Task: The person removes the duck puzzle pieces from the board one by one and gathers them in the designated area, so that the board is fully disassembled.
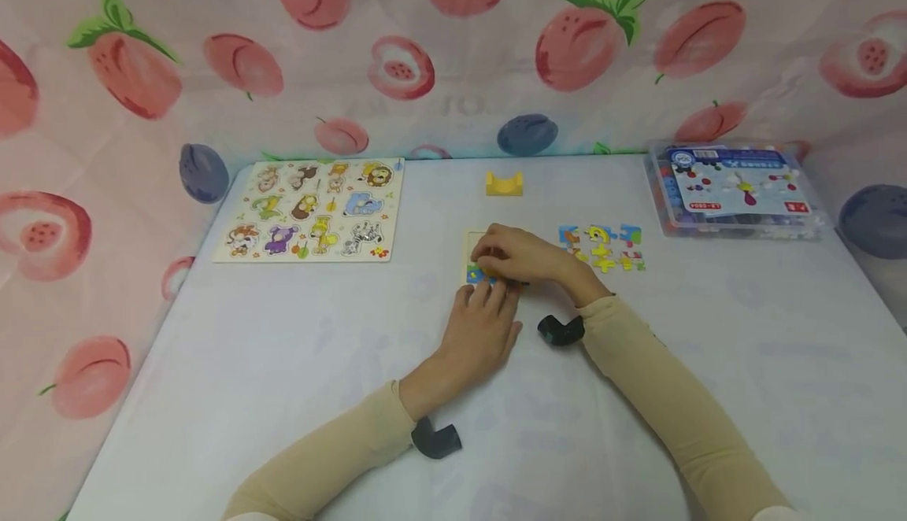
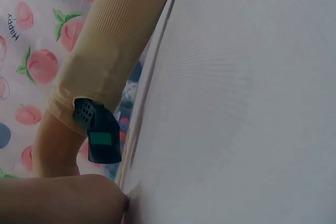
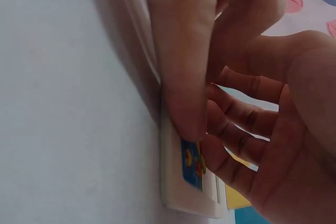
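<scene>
Your left hand lies slightly spread by the rectangular pale-wood tray; can't tell if your right hand pinches anything. Brace that rim.

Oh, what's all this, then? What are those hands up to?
A person appears to be working on a small jigsaw. The right hand is bent over a wooden tray, though whether it holds a piece is hidden. The left hand has its fingers at the tray's near edge. Some blue pieces are in the tray, while loose pieces lie to its right. Off to the left is an animal board.
</scene>
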{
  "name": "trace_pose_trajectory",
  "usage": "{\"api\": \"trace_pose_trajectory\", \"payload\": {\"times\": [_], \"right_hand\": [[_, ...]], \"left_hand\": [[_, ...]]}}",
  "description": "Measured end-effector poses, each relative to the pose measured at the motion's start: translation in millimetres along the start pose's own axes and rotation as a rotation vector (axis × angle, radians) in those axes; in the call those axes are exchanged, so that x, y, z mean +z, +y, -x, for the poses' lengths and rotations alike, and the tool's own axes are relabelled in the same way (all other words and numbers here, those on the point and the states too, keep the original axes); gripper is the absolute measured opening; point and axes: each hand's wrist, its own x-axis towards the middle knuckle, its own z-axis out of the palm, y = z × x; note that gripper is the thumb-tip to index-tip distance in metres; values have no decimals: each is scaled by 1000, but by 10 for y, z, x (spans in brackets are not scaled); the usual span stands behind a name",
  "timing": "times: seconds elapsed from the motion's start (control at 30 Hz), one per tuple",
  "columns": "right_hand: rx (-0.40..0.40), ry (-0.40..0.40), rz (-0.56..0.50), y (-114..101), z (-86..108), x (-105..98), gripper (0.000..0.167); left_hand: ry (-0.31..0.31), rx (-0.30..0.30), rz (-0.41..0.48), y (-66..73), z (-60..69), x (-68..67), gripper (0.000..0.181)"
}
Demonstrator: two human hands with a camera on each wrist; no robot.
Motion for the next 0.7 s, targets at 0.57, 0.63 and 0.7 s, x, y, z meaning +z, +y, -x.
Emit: {"api": "trace_pose_trajectory", "payload": {"times": [0.57, 0.63, 0.7], "right_hand": [[-40, 62, -177, -51, -35, 32, 7], [-51, 84, -191, -39, -36, 38, 7], [-59, 108, -203, -25, -30, 39, 7]], "left_hand": [[-44, 11, 15, -18, -9, -38, 51], [-40, 12, 13, -16, -6, -38, 51], [-32, 12, 12, -13, -2, -38, 51]]}}
